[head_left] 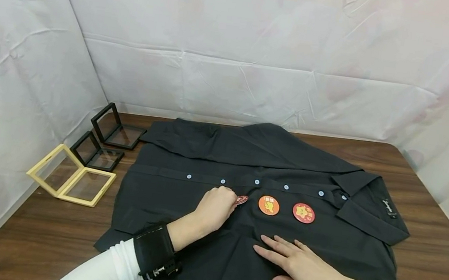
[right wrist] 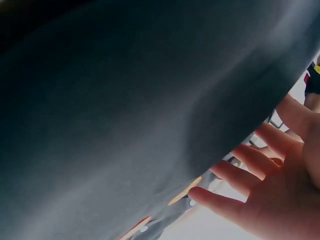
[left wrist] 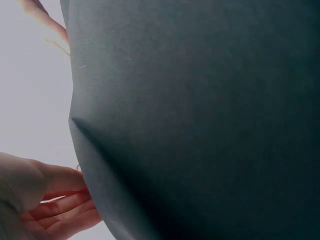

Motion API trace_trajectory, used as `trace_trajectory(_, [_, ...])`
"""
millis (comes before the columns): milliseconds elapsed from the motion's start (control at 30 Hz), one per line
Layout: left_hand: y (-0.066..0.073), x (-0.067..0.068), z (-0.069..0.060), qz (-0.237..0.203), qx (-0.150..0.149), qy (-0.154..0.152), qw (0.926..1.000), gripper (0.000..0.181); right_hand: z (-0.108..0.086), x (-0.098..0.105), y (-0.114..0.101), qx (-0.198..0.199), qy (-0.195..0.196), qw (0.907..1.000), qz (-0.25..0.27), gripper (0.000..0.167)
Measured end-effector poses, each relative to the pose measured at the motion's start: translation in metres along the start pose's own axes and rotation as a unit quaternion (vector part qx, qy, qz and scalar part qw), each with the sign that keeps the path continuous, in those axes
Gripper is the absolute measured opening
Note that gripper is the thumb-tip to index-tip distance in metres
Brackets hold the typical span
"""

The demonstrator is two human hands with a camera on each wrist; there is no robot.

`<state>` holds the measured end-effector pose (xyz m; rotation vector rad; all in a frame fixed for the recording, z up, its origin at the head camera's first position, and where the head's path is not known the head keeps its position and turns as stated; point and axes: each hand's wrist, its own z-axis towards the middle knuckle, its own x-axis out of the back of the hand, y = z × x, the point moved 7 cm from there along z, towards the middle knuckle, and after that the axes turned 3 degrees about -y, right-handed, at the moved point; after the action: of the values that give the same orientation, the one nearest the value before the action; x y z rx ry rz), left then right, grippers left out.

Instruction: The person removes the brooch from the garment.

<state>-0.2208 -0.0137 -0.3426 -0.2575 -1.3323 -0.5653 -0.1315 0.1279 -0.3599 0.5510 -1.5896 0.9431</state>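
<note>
A black button-up shirt [head_left: 198, 207] is spread on the table with its collar to the right. My left hand [head_left: 215, 207] pinches the edge of a red round badge [head_left: 241, 200], which is tilted against the shirt below the button row. Its fingers are partly hidden behind the hand. To its right lie an orange badge [head_left: 269, 205] and a red badge with a yellow star-like figure [head_left: 304, 213], both flat on the shirt. My right hand [head_left: 305, 273] is over the lower part of the shirt, fingers straight and spread, holding nothing. The left wrist view shows mostly dark fabric beside the left hand [left wrist: 60, 200].
At the table's left stand two black hinged frames [head_left: 133, 147] with clear panes and a yellow one [head_left: 90, 203], all opened out. A silver bone-shaped pin [head_left: 389, 208] sits near the collar. White cloth [head_left: 235, 89] hangs behind and beside the wooden table [head_left: 434, 262].
</note>
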Motion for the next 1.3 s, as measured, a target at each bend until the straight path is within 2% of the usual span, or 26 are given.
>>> trace_trajectory(233, [0.005, 0.001, 0.002, 0.044, -0.033, 0.004, 0.9985, 0.016, 0.000, -0.010, 0.001, -0.007, -0.034, 0.9993, 0.015, 0.054])
trace_trajectory(467, [0.008, 0.000, 0.002, 0.083, -0.065, 0.010, 0.9944, 0.012, 0.001, -0.011, 0.000, 0.008, -0.017, 0.9996, -0.019, 0.051])
trace_trajectory(667, [0.012, 0.001, 0.002, 0.126, -0.087, 0.023, 0.9879, 0.012, 0.000, -0.012, -0.001, 0.004, -0.011, 0.9995, -0.028, 0.051])
trace_trajectory(933, [0.013, 0.001, 0.002, 0.150, -0.095, 0.029, 0.9836, 0.014, 0.001, -0.017, -0.001, -0.010, -0.014, 0.9994, -0.030, 0.051])
trace_trajectory(1100, [0.011, -0.004, 0.006, 0.148, -0.099, 0.027, 0.9836, 0.013, 0.000, -0.019, -0.001, -0.006, -0.012, 0.9993, -0.035, 0.050])
trace_trajectory(1300, [0.004, -0.005, 0.013, 0.145, -0.089, 0.025, 0.9851, 0.011, 0.000, -0.019, 0.000, 0.002, -0.004, 0.9999, -0.015, 0.051])
